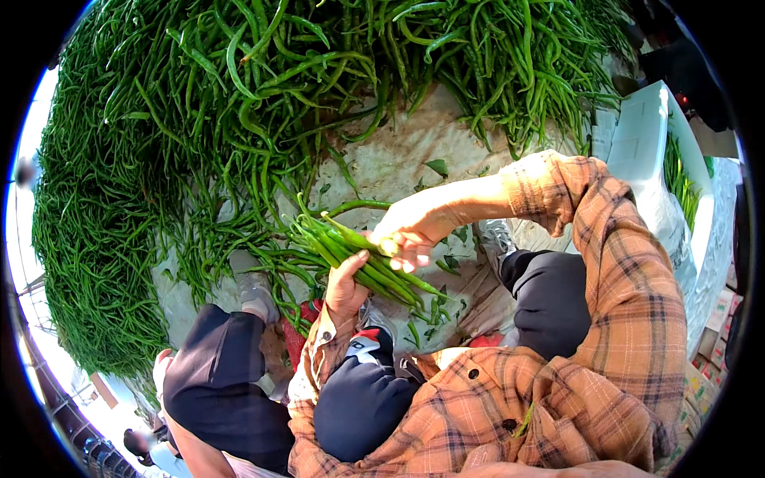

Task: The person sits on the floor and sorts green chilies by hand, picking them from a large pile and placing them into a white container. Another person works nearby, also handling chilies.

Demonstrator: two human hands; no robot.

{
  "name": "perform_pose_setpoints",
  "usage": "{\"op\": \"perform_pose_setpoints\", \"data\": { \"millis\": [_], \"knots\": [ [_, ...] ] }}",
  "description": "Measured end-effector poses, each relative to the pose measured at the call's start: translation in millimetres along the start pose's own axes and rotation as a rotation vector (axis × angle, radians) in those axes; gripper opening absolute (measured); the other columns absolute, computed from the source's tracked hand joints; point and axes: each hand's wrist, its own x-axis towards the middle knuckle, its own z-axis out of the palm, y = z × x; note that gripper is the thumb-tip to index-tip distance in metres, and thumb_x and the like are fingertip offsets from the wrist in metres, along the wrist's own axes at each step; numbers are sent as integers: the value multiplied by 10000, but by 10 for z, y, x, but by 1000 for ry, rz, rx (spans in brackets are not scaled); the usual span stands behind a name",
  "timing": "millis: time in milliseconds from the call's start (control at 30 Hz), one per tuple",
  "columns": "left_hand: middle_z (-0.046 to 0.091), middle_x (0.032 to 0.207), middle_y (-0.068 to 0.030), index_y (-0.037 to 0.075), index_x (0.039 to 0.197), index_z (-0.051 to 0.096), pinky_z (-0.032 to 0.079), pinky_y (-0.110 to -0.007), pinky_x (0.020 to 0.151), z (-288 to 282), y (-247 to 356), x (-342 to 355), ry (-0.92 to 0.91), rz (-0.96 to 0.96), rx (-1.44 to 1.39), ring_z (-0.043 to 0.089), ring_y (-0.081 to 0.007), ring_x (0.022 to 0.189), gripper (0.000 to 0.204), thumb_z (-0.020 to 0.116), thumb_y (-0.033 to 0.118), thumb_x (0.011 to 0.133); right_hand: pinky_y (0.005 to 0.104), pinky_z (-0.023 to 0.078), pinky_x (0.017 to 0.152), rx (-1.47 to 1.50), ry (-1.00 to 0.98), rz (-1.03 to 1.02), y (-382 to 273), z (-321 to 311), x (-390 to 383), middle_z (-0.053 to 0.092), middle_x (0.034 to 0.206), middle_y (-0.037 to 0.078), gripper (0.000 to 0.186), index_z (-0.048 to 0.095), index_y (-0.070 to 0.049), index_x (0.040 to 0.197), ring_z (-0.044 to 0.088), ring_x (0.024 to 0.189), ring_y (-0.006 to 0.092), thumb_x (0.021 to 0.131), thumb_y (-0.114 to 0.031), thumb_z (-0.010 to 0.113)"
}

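While the left hand point(344, 288) clenches its fingers around a bundle of long green chili peppers point(358, 259), the right hand point(410, 229) pinches the bundle's upper side from two o'clock, wrist bent, plaid sleeve point(629, 271) arching over. Heaped peppers point(199, 103) ring the pale ground sheet point(406, 151) from seven to one o'clock; a white box point(649, 143) borders three o'clock.
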Motion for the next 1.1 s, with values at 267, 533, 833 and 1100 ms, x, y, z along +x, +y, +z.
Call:
{"op": "perform_pose_setpoints", "data": {
  "millis": [267, 533, 833, 1100],
  "knots": [
    [610, 1014, -131, 14, 1150, 545, 446, -418, 912, -98, 57, 162, -86, 146, -108, 571, -270, 977, 371, 581, 273, 887, 296, 494, 607, -780, 466, -374, -234, 157, 396, 644, 699, 80, 300, 615, 30, 1028, 608, 617, 125, 891, -189, 462],
    [564, 1242, -114, 56, 1267, 501, 388, -449, 1027, -118, 62, 72, 76, 161, -277, 530, -293, 1155, 545, 642, 329, 818, 454, 496, 681, -1041, 846, -366, -202, 137, 548, 665, 786, 160, 396, 692, -75, 848, 639, 737, 370, 891, -434, 530],
    [613, 1174, -108, 40, 1190, 565, 407, -465, 1009, -390, -55, 224, 264, 45, -371, 564, -297, 1100, 409, 636, 164, 807, 498, 509, 579, -1536, 742, -502, -152, 34, 795, 647, 699, 206, 244, 500, -27, 978, 651, 652, 392, 796, -181, 549],
    [553, 1009, -45, 111, 1173, 478, 376, -516, 997, -185, 213, 120, 2, 208, -371, 555, -300, 974, 425, 645, 216, 796, 407, 448, 974, -1867, 1367, -1174, -1550, -700, 800, 485, 1285, 220, 442, 487, 76, 1240, 449, 1215, 366, 829, -78, 530]
  ]
}}
